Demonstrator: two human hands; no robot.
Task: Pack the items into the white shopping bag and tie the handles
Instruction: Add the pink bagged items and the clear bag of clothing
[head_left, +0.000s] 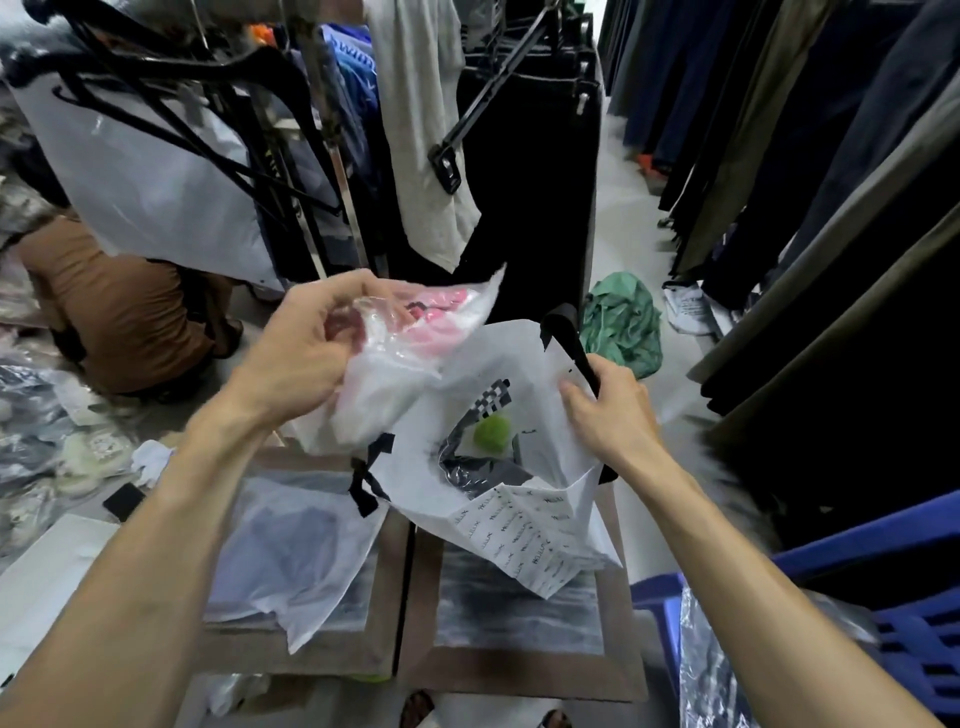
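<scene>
Your left hand (306, 343) is closed on a clear-wrapped pink garment (415, 332), held above and at about ten o'clock from the mouth of the white shopping bag (524, 499), while your right hand (613, 410) pinches the bag's far rim together with its black handle (571, 343), keeping the opening spread toward you. The packet's long axis runs roughly from eight o'clock to two o'clock, slanting across the mouth rather than along it, and its lower end already overlaps the bag's left rim. Judged from this, the coming move is a short drop toward four o'clock, and the left hand is the one placed to make it; the right only holds the mouth wide. Inside the bag you can see a dark wrapped item (478, 467) and a green round patch (491, 431) beside a checkered label, so the packet lands on top of these. The second black handle (369, 478) hangs loose at the bag's seven o'clock edge and could fold inward under the packet. Below the bag, at six to seven o'clock, another wrapped garment (291, 551) lies on a low brown stand (519, 670), probably next to go in. A green cloth (623, 322) lies on the floor at one o'clock, hanging trousers (530, 171) stand at twelve, and a blue crate (883, 597) sits at four o'clock, all clear of the path. The handles remain untied.
</scene>
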